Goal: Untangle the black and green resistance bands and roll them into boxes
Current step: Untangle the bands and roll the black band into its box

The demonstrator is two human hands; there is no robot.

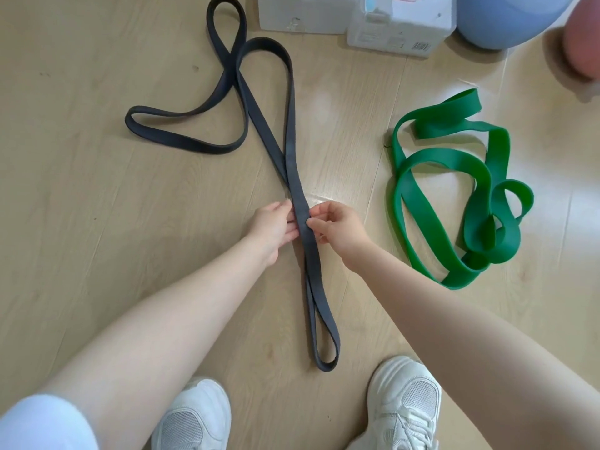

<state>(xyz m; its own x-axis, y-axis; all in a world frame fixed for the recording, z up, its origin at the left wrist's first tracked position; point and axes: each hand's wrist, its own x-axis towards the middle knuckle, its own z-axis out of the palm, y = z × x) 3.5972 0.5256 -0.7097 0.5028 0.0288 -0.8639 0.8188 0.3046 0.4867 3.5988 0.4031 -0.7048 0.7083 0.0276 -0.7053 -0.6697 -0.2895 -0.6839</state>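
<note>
— What's nearest, and how are the arms set?

— Two white shoes [404,407] at the bottom edge, and both bare forearms reach forward over the wooden floor [97,222]. The left hand [272,227] lies at the left edge of the black band [300,206], fingers fairly straight and touching it. The right hand [334,227] has its fingers curled, pinching the band's right edge. The hands sit close together, the doubled strap between them.

— Where does the band run?

— Its near loop ends between the shoes; beyond the hands it spreads into three loops on the floor. The green band [454,177] lies in a loose heap well to the right, apart from the black one.

— Any writing on the boxes?

— Two white boxes [396,27] stand at the far edge; one carries a barcode, but the print is too small to read.
</note>
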